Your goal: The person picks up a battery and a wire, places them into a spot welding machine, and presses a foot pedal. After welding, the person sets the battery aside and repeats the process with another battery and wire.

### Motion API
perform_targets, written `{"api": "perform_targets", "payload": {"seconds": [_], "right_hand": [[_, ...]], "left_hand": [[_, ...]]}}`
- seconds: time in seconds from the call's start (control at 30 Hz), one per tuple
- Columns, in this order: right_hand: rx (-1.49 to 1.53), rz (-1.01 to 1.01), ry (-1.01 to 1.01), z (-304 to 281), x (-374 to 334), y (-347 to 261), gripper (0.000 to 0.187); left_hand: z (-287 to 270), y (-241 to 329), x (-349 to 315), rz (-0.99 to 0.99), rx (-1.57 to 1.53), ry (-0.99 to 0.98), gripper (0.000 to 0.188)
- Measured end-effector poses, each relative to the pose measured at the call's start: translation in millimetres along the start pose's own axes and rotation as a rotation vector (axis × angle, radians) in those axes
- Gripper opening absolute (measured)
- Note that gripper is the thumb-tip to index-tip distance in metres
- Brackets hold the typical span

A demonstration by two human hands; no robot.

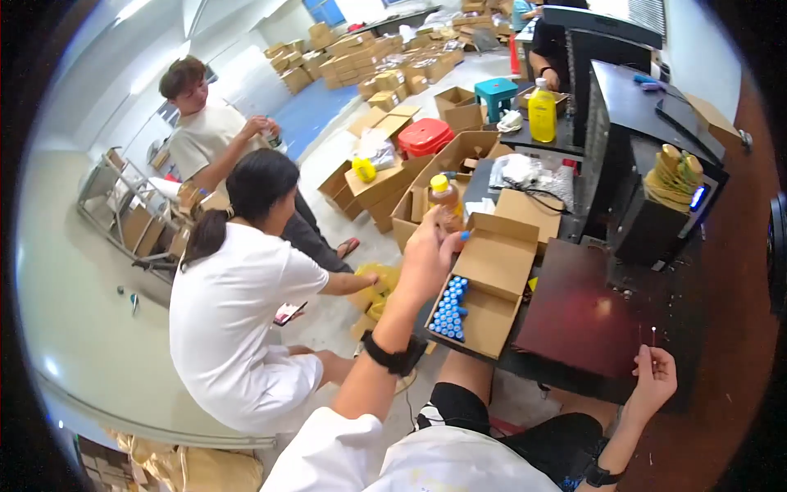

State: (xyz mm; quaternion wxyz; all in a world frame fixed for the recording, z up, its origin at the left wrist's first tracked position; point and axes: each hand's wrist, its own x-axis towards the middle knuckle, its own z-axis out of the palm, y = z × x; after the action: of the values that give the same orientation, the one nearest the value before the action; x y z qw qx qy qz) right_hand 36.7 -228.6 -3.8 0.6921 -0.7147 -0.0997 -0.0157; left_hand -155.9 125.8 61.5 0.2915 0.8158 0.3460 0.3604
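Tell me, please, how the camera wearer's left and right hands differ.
The left hand is beside the cardboard box; the right hand is by the reddish board. The left hand shows something blue at its thumb tip, while the right hand pinches a thin, white-tipped stick. Both wrists wear dark bands.

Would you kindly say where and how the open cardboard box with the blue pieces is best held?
The box is probably best gripped by its left and right walls, coming from the near side: the lid opens away at the far end, and blue pieces crowd the left half.
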Motion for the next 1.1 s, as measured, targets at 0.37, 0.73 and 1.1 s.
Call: {"api": "perform_targets", "payload": {"seconds": [0.37, 0.73, 1.1], "right_hand": [[-0.119, 0.099, -0.045, -0.2, 9.6, -0.6, 0.009], [-0.028, 0.025, -0.109, 6.9, 33.4, 14.1, 0.009], [-0.023, 0.026, -0.111, 0.9, 29.1, 16.5, 0.008]], "left_hand": [[64.1, 26.3, -92.0, -0.118, -0.476, -0.466, 0.027], [121.9, 83.3, -92.8, 0.682, 0.355, -0.414, 0.020], [134.7, 86.7, -97.6, 0.551, 0.100, -0.339, 0.019]]}}
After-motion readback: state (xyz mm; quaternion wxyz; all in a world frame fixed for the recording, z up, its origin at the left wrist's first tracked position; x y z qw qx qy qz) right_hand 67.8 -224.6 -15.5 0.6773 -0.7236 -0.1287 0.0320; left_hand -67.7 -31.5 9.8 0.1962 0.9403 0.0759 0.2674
